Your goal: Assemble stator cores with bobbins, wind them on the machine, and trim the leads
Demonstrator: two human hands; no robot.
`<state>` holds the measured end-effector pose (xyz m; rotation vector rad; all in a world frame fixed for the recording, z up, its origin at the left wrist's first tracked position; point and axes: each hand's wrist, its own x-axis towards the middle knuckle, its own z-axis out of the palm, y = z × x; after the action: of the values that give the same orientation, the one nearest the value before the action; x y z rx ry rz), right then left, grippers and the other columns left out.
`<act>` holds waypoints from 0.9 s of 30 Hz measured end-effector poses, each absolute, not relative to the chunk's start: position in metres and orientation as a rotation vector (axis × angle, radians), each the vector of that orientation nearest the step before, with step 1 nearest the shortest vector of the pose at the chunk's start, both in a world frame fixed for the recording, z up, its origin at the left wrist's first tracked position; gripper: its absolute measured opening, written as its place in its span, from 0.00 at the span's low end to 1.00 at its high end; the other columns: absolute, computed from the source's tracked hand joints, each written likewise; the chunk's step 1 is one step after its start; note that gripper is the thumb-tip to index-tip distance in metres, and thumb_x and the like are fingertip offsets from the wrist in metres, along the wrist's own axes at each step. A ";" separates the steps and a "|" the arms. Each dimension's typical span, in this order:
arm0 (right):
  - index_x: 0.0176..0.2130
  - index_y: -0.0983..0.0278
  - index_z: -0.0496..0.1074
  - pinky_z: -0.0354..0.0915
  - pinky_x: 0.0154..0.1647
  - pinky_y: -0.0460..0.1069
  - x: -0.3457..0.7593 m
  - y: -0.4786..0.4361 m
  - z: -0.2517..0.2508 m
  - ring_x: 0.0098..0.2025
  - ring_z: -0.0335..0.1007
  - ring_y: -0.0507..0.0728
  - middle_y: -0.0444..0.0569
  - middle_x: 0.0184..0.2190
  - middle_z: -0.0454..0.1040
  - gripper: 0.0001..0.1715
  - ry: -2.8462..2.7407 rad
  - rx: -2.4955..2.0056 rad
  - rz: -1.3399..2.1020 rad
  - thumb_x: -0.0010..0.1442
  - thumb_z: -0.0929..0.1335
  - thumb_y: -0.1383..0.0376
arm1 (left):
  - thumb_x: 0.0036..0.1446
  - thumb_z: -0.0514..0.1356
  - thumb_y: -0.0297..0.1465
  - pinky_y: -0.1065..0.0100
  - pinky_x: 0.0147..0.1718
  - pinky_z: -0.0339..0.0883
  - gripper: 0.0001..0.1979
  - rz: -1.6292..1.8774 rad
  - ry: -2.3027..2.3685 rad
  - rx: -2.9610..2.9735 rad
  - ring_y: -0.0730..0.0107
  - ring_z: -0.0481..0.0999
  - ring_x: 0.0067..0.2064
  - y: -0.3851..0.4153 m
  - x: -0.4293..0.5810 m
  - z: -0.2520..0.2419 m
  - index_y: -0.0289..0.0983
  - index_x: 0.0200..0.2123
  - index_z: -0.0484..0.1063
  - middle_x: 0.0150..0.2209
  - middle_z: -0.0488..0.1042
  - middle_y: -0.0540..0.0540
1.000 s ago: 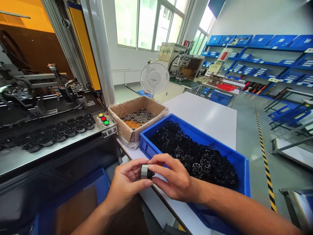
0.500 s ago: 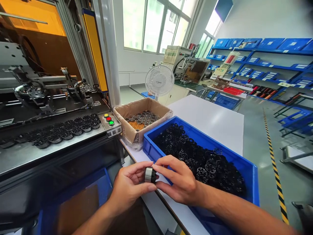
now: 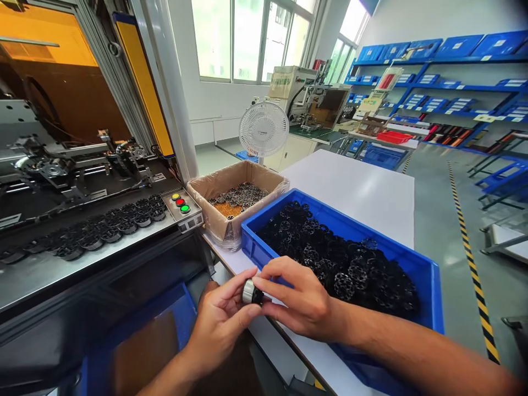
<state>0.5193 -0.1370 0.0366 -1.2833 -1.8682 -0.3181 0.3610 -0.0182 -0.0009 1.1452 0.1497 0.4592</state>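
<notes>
My left hand and my right hand meet in front of me and pinch one small round part, a silver metal ring fitted on a black plastic piece. Both hands are closed on it, just off the near corner of the white table. To the right of my hands stands a blue bin heaped with black plastic wheel-like parts. Behind it a cardboard box lined with plastic holds metal rings.
On the left a machine bench carries a row of black parts and a button panel. A white fan stands behind the box. Another blue bin lies below my hands. Blue shelving lines the far wall.
My hands keep hold of the same ringed part and have shifted it slightly between the fingers. The view has swung a little; nothing else has moved.
</notes>
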 end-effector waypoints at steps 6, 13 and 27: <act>0.59 0.66 0.68 0.70 0.54 0.55 0.533 -0.132 0.033 0.52 0.71 0.59 0.58 0.50 0.73 0.36 -1.633 -1.337 0.166 0.58 0.74 0.53 | 0.68 0.55 0.32 0.63 0.61 0.66 0.26 0.413 0.068 1.427 0.58 0.62 0.68 -0.025 0.346 -0.006 0.49 0.67 0.58 0.69 0.61 0.46; 0.46 0.67 0.75 0.71 0.44 0.51 0.542 -0.125 0.028 0.40 0.72 0.55 0.52 0.37 0.77 0.22 -1.675 -1.356 0.296 0.58 0.75 0.56 | 0.68 0.54 0.35 0.60 0.55 0.72 0.22 0.450 0.227 1.709 0.55 0.73 0.60 -0.016 0.351 -0.015 0.42 0.64 0.64 0.65 0.67 0.40; 0.48 0.65 0.74 0.73 0.45 0.50 0.568 -0.129 0.021 0.43 0.76 0.56 0.53 0.42 0.77 0.12 -1.694 -1.614 -0.281 0.66 0.69 0.63 | 0.58 0.63 0.33 0.38 0.64 0.54 0.20 0.418 0.509 2.144 0.41 0.63 0.66 0.007 0.433 -0.147 0.39 0.54 0.72 0.63 0.66 0.31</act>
<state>0.5680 -0.1292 0.0205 -1.6135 -1.6936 -0.2812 0.4333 0.0066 -0.1465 2.1438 0.5086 0.4182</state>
